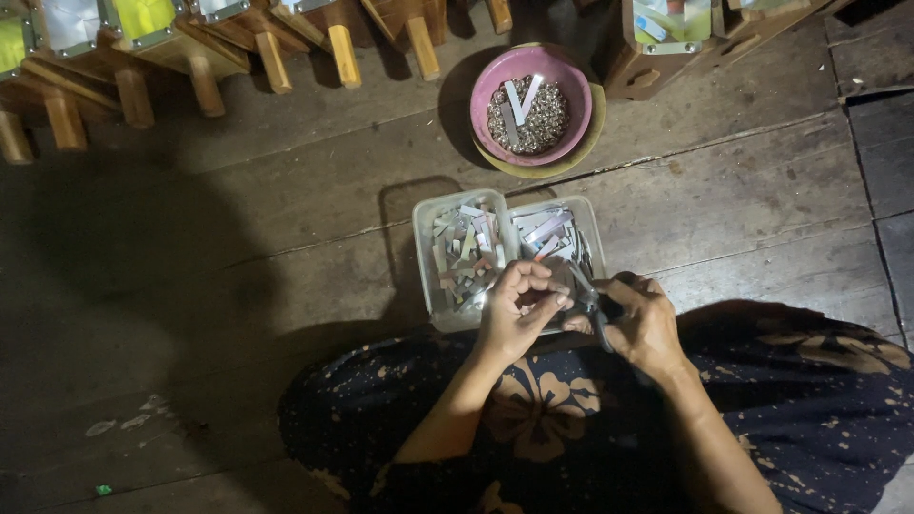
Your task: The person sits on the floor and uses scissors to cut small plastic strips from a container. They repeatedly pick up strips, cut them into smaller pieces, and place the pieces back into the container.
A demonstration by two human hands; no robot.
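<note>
A: So, left hand pinches a thin pale strip, right hand is clenched on small dark-handled scissors

B: Where?

A: Over the near edge of the clear plastic two-compartment tray of cut strips; pink round bowl sits beyond it

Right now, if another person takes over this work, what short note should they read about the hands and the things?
Left hand: fingers closed on a small strip, held over the clear two-part tray.
Right hand: closed on a dark tool, seemingly pliers or scissors, its tip at the strip.
Tray: both compartments hold many cut strips.
Pink bowl, beyond the tray: small metal pieces and two strips.
Done: cannot tell how many strips are finished.
Left: the strip in hand is not yet set down.
</note>
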